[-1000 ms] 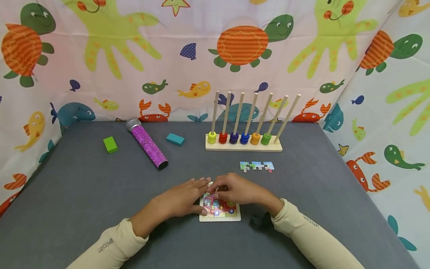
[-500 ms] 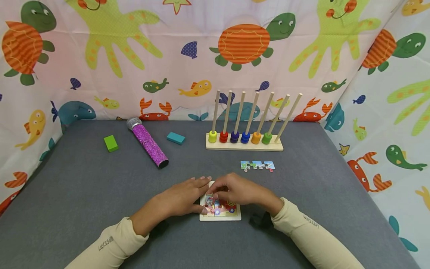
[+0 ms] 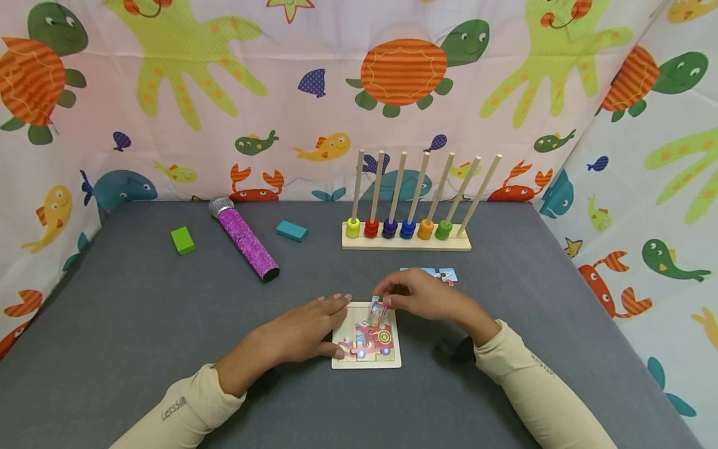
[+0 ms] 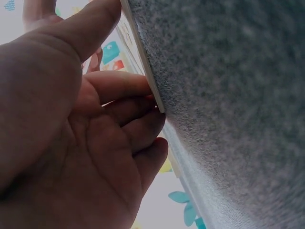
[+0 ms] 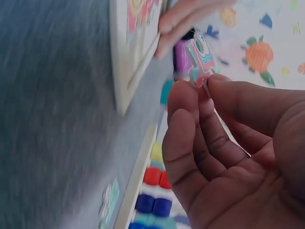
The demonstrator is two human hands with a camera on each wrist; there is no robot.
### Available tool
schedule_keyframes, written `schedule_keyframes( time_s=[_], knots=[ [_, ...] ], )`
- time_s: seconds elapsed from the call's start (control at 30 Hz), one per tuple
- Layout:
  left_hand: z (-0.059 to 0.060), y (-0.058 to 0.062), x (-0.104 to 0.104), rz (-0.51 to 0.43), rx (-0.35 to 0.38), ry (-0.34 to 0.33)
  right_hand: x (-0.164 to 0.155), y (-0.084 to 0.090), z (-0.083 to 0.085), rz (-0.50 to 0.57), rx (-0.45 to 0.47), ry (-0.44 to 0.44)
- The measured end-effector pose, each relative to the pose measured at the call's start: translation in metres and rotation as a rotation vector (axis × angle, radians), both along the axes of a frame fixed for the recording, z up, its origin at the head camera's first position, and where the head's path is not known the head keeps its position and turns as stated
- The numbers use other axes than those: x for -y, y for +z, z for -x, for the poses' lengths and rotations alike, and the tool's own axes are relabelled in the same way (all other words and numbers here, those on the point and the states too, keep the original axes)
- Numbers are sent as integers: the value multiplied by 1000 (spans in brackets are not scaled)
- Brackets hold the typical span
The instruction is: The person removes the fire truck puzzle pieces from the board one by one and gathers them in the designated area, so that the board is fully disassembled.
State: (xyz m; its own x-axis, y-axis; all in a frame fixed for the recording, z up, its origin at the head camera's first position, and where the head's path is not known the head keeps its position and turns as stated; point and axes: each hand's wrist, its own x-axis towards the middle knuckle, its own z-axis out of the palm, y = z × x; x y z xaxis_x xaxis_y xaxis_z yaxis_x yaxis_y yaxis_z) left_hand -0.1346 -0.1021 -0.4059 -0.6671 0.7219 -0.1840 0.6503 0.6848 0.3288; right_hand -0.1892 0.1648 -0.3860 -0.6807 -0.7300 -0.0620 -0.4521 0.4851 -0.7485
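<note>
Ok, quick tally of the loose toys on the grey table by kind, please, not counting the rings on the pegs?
Puzzle boards: 1, the puzzle board
Lifted puzzle pieces: 1, the puzzle piece pinched by the right hand
Joined puzzle strips: 1, the puzzle strip
Blocks: 2, the green block and the teal block
Microphones: 1, the toy microphone
Peg racks: 1, the peg rack
Total: 7

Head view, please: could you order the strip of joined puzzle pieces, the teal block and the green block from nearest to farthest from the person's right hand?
From the right hand, which pinches a puzzle piece:
1. Strip of joined puzzle pieces, just behind the hand, partly hidden by it.
2. Teal block, farther back and to the left.
3. Green block, far left, beyond the purple microphone.
</note>
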Motion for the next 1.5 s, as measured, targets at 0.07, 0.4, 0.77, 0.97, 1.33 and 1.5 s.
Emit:
schedule_keyframes(
  time_s=[0.07,0.4,0.77,0.97,1.33,1.5],
  knots=[
    [0,0,0,-11,7,9,-9,0,5,0,5,-19],
    [-1,0,-1,6,7,6,-48,-1,26,-98,-21,-59],
    [-3,2,2,28,12,11,-47,-13,31,-164,-82,-68],
    [-4,3,1,42,-26,7,-45,-18,30,-165,-125,-84],
    [-2,1,-1,-8,-7,-41,-36,-10,18,-135,-220,-99],
    [-2,1,-1,-17,46,-33,-19,-8,4,-53,-170,-54]
  ],
)
